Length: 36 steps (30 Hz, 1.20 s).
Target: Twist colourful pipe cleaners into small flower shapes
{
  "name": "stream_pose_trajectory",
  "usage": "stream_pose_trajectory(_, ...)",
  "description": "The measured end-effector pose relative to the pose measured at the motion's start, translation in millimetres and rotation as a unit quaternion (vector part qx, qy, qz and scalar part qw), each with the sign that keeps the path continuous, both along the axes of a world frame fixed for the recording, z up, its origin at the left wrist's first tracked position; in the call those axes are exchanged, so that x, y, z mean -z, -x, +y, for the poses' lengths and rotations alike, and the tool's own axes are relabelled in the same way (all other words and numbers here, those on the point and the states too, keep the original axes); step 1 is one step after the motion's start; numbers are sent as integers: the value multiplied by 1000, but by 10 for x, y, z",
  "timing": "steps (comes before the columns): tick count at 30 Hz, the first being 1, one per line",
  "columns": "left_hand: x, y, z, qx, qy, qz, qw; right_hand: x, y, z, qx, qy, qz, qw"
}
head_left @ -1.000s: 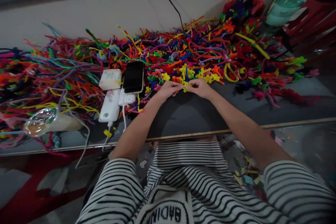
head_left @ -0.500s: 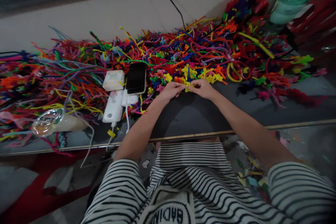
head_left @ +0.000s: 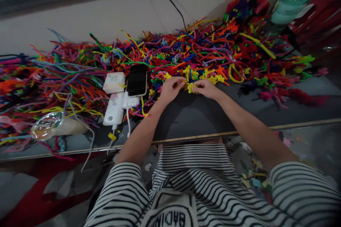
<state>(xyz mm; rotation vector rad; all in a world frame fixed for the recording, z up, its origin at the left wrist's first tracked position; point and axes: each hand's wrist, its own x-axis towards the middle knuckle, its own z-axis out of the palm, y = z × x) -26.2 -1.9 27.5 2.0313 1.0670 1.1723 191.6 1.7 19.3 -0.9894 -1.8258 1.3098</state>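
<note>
A small yellow pipe-cleaner flower (head_left: 190, 88) is held just above the near edge of the pile. Its right side sits between the thumb and fingers of my right hand (head_left: 207, 89). On the other side, my left hand (head_left: 169, 88) is curled, thumb and fingertips close together beside the flower. Whether those fingertips hold a bit of it is too small to tell. Behind the hands lie more yellow pipe-cleaner flowers (head_left: 210, 75). Scissors (head_left: 236, 73) with yellow and red handles rest to the right of my right hand.
Colourful pipe cleaners (head_left: 80, 67) are heaped along the wall. Left of my hands lie a black-screened phone (head_left: 136, 79), a white power bank (head_left: 114, 108) and a white box (head_left: 114, 82) with cables. A clear plastic cup (head_left: 49, 126) lies tipped over near the table edge (head_left: 186, 138).
My left hand has drawn slightly left and up from the flower, its fingers looser than before. The flower shows more plainly beside my right hand's fingers. The view has shifted slightly.
</note>
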Motion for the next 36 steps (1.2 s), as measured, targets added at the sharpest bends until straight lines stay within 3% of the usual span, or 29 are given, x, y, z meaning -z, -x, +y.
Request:
stream_pose_trajectory(2, -57, 51, -24, 29, -129, 108, 985, -4, -23, 23, -24, 15, 0, 1000)
stream_pose_trajectory(4, -102, 78, -55, 64, -186, 179, 964, -17, -38, 38, -41, 27, 1, 999)
stream_pose_trajectory(12, -93, 72, -67, 106, -238, 278, 924, -78, -40, 8, -65, 25, -13, 997)
stream_pose_trajectory(16, -64, 1, -106, 70, -249, 285, 923, -89, -7, -54, -31, -58, -31, 997)
stream_pose_trajectory(20, -5, -163, -172, -46, -168, 180, 968, -100, 51, -154, 70, -238, -78, 966)
stream_pose_trajectory(22, 40, -240, -168, -90, -51, 93, 990, -101, 79, -197, 107, -299, -98, 943)
stream_pose_trajectory(24, 86, -282, -138, -92, 79, -3, 993, -102, 92, -218, 128, -317, -107, 934)
stream_pose_trajectory(26, 123, -282, -96, -58, 166, -88, 980, -100, 84, -213, 132, -301, -107, 938)
stream_pose_trajectory(29, 151, -222, -47, 2, 201, -158, 967, -79, 46, -162, 115, -242, -91, 959)
stream_pose_trajectory(36, 128, -103, -15, 63, 220, -124, 966, 22, 9, -52, 72, -102, -30, 992)
